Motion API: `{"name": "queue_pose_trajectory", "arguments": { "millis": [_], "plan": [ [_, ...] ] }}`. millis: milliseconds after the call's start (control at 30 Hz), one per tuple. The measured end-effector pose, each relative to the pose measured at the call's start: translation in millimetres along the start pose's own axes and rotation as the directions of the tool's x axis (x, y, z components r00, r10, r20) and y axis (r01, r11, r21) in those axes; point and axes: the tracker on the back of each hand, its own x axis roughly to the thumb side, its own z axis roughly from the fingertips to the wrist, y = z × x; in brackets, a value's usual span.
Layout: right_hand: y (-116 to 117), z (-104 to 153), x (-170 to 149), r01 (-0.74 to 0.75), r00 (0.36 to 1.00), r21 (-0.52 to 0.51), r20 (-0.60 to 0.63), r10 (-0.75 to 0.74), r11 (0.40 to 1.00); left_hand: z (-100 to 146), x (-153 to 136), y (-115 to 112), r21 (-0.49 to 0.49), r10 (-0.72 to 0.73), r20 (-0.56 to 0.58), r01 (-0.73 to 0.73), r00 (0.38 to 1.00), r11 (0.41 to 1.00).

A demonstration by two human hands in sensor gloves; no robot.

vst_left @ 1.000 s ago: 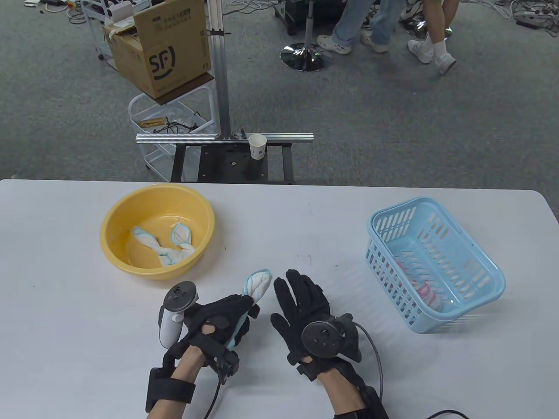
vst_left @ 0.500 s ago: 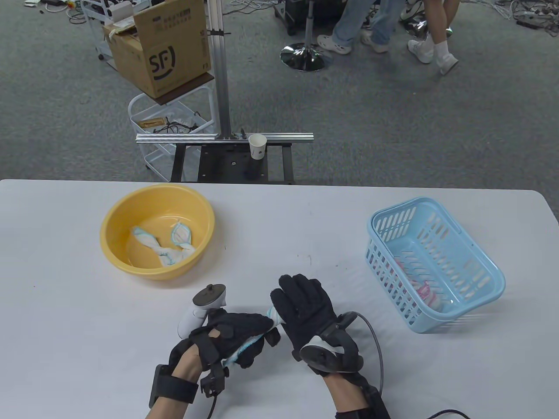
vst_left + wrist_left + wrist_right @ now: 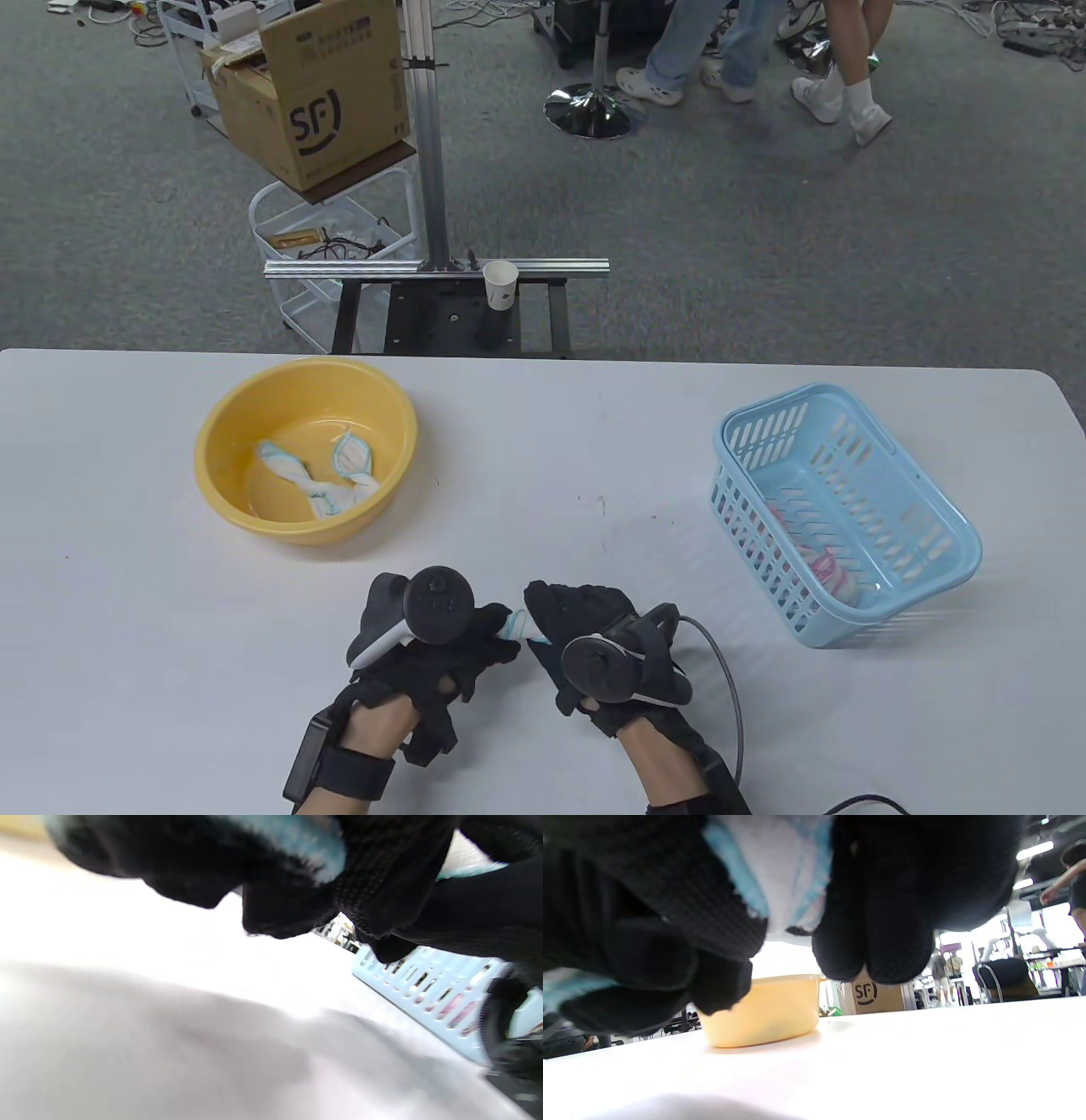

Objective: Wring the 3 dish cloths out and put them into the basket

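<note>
Gloved hands (image 3: 517, 632) both grip one dish cloth (image 3: 515, 626) between yellow basin (image 3: 222, 492) and basket (image 3: 959, 543).

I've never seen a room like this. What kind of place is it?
Probably a lab or workshop, not a kitchen: cables litter the carpeted floor, a cardboard box sits on a cart, and a metal frame stands behind the table.

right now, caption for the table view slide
Both hands grip a blue-white cloth between the bowl and basket.
</note>
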Motion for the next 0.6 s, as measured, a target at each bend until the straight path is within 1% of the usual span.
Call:
{"name": "queue_pose_trajectory", "arguments": {
  "millis": [67, 167, 267, 367, 467, 533, 567, 600],
  "plan": [
    [-1, -1, 1, 0.015, 1.000, 0.015, -0.020, -0.014, 1.000, 2, 4, 1, 0.068, -0.096, 0.009, 0.095, 0.995, 0.993],
    [0, -2, 1, 0.082, 0.995, 0.042, -0.068, -0.079, 0.996, 4, 8, 2, 0.148, -0.187, 0.017, 0.183, 0.982, 0.972],
    [4, -3, -4, 0.219, 0.967, 0.077, -0.152, -0.206, 0.973, 5, 10, 1, 0.214, -0.271, 0.026, 0.260, 0.962, 0.942],
    [8, -1, -11, 0.378, 0.905, 0.090, -0.245, -0.348, 0.921, 7, 12, 0, 0.260, -0.313, 0.036, 0.293, 0.949, 0.920],
    [13, 0, -18, 0.520, 0.821, 0.091, -0.326, -0.468, 0.849, 8, 14, 1, 0.300, -0.332, 0.054, 0.302, 0.942, 0.905],
    [16, 1, -23, 0.602, 0.760, 0.088, -0.366, -0.536, 0.794, 10, 15, 2, 0.318, -0.341, 0.066, 0.304, 0.938, 0.898],
    [19, 2, -27, 0.656, 0.713, 0.082, -0.392, -0.581, 0.750, 10, 16, 2, 0.330, -0.345, 0.072, 0.304, 0.936, 0.894],
    [21, 3, -28, 0.684, 0.686, 0.076, -0.405, -0.605, 0.725, 11, 16, 3, 0.336, -0.347, 0.077, 0.304, 0.935, 0.892]
  ]
}}
